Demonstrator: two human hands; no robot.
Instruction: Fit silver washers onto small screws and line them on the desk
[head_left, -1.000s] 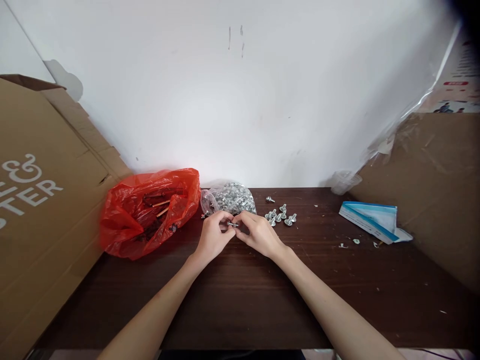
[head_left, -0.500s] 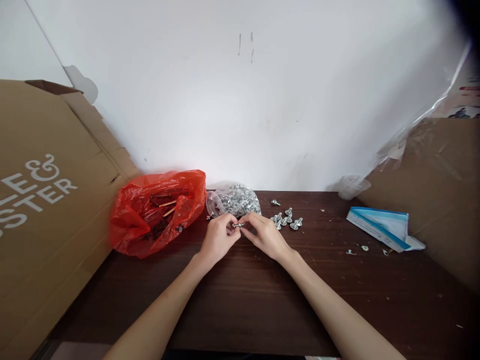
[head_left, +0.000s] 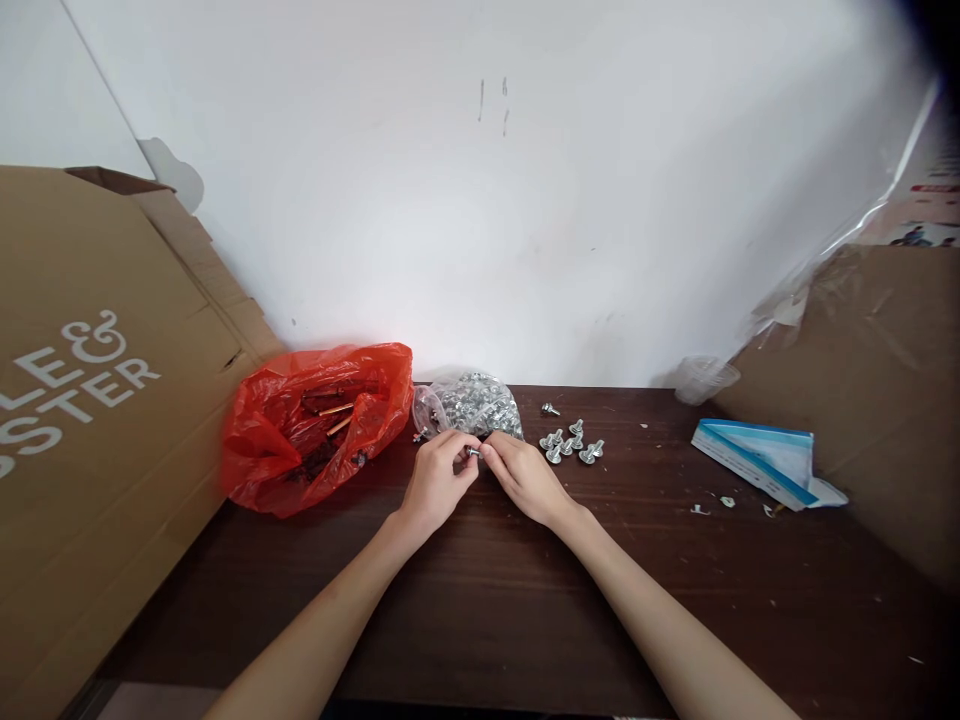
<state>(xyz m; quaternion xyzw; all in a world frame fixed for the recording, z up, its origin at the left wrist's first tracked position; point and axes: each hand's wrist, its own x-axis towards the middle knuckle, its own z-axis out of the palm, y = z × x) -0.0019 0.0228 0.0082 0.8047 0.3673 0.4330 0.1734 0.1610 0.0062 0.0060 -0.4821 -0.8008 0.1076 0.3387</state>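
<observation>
my left hand (head_left: 438,480) has a small metal bolt (head_left: 472,452) pinched between thumb and fingertips, its round head toward my left side and its shank pointing at my right hand (head_left: 527,478). the fingers of my right hand are closed together at the shank's end, so both hands meet around that one bolt, just in front of the clear bag (head_left: 480,402) full of shiny metal hardware. to the right of the bag, on the dark brown table (head_left: 487,610), lies a loose group of bolts (head_left: 568,441) with wide round heads, and a single bolt (head_left: 550,409) sits a bit apart behind them. on my left is an open red plastic bag (head_left: 262,430) with dark pieces inside, leaning near a big cardboard box (head_left: 90,520) with white letters. over on the right i see a clear plastic cup (head_left: 705,379) by the wall (head_left: 420,220), a blue and white packet (head_left: 757,462) in front of it, and a few small scraps (head_left: 727,502) nearby.
</observation>
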